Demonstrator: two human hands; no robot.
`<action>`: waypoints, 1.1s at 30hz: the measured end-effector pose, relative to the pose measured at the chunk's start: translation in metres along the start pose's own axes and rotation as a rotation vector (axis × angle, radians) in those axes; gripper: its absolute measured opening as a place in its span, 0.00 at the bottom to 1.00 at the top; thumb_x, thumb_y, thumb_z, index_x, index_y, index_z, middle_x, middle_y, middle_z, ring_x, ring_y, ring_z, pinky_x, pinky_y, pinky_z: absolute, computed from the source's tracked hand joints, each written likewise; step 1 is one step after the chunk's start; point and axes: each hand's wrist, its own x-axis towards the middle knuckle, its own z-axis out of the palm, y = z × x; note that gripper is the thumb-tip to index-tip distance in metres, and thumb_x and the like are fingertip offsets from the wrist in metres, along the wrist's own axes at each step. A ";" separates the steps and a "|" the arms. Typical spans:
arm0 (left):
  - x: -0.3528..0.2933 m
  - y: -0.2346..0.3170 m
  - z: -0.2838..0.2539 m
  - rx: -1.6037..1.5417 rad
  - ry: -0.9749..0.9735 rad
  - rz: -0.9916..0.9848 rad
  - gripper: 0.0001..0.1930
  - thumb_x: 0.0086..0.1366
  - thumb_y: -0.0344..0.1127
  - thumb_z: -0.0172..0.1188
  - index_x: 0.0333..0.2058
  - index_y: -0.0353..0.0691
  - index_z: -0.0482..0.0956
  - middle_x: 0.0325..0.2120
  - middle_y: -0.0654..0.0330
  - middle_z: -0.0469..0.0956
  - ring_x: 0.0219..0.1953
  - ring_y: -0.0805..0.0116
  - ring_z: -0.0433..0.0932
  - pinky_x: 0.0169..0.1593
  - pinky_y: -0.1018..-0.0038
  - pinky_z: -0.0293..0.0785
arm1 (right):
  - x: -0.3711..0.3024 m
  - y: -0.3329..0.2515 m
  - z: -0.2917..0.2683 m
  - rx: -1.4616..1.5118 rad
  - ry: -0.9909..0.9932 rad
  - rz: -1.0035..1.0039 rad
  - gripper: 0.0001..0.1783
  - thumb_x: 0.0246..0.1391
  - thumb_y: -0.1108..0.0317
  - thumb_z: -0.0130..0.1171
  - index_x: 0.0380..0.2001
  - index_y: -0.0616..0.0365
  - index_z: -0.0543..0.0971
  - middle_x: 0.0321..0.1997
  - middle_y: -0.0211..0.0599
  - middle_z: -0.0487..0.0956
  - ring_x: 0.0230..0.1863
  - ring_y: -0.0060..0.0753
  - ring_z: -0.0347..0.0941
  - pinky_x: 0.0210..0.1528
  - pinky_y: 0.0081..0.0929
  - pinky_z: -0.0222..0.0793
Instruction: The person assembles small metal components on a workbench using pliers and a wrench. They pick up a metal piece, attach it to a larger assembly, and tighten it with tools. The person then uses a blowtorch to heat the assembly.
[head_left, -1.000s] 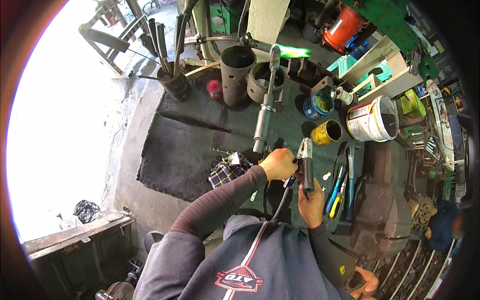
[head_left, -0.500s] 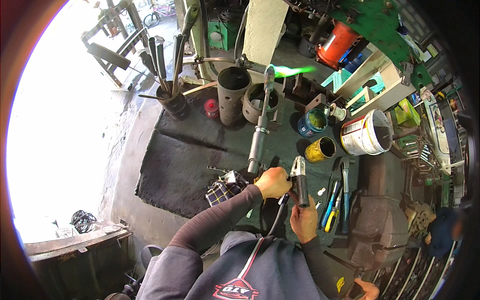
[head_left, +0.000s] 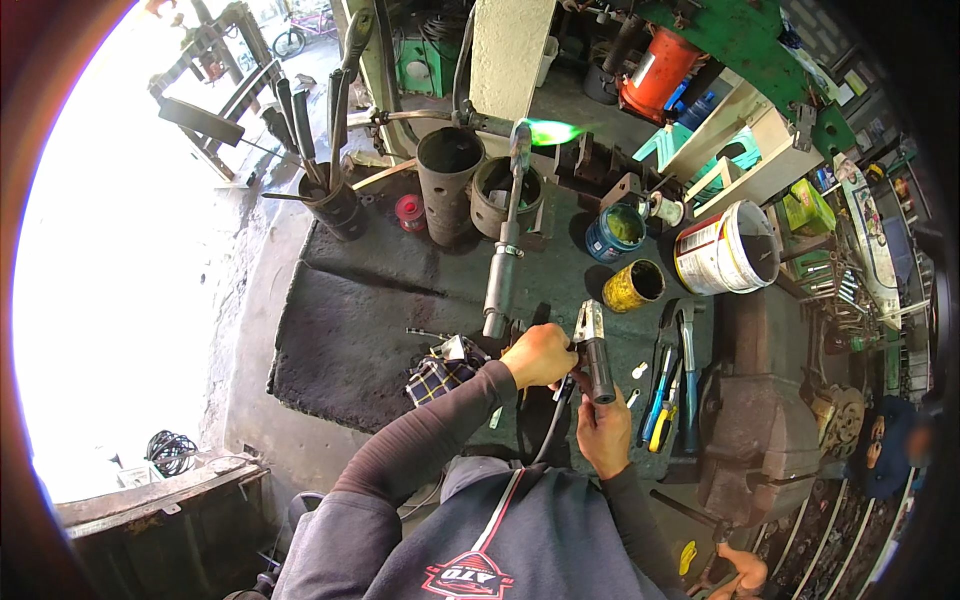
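Observation:
My right hand [head_left: 604, 437] is closed around the lower end of a welding electrode holder [head_left: 597, 362] with a black handle and bare metal jaws tilted upward. Beside that handle, my left hand [head_left: 540, 355] is curled shut; what its fingers grip is hidden. A dark cable [head_left: 552, 428] runs beneath the hands toward my body. Left of them, a grey metal gas torch [head_left: 501, 275] extends away over the bench, a green flame [head_left: 553, 133] at its far tip. A checked cloth [head_left: 440, 381] lies near my left wrist.
Hammers and blue-handled tools [head_left: 687, 385] lie right of my hands, near a large bench vise [head_left: 765, 390]. Beyond stand a yellow can [head_left: 633, 287], a blue can [head_left: 613, 236], a white bucket [head_left: 705, 255] and perforated metal cylinders [head_left: 449, 190]. A bare limb [head_left: 742, 572] shows lower right.
The bench scene has shifted slightly left and up in view. The flame looks shorter. Both hands keep nearly the same pose at the electrode holder; the bare limb at lower right has changed position.

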 end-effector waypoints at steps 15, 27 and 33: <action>-0.001 -0.003 -0.001 -0.057 -0.005 -0.009 0.16 0.66 0.35 0.57 0.29 0.24 0.81 0.22 0.44 0.82 0.25 0.60 0.87 0.33 0.66 0.82 | 0.006 0.000 0.010 0.489 0.171 0.353 0.18 0.52 0.79 0.62 0.48 0.67 0.83 0.36 0.30 0.80 0.31 0.14 0.66 0.33 0.16 0.63; 0.001 -0.005 0.000 -0.039 -0.004 0.008 0.15 0.66 0.34 0.56 0.30 0.23 0.81 0.21 0.45 0.82 0.24 0.59 0.87 0.33 0.67 0.82 | -0.012 0.016 -0.012 0.892 -0.140 0.515 0.12 0.58 0.81 0.61 0.45 0.69 0.84 0.37 0.35 0.84 0.36 0.20 0.78 0.40 0.18 0.74; -0.002 -0.007 -0.004 -0.053 -0.022 0.002 0.15 0.66 0.34 0.55 0.30 0.23 0.81 0.21 0.45 0.82 0.24 0.60 0.87 0.31 0.66 0.80 | -0.042 0.019 -0.088 0.546 -0.704 0.562 0.11 0.55 0.83 0.60 0.40 0.65 0.87 0.36 0.35 0.86 0.35 0.22 0.79 0.40 0.23 0.76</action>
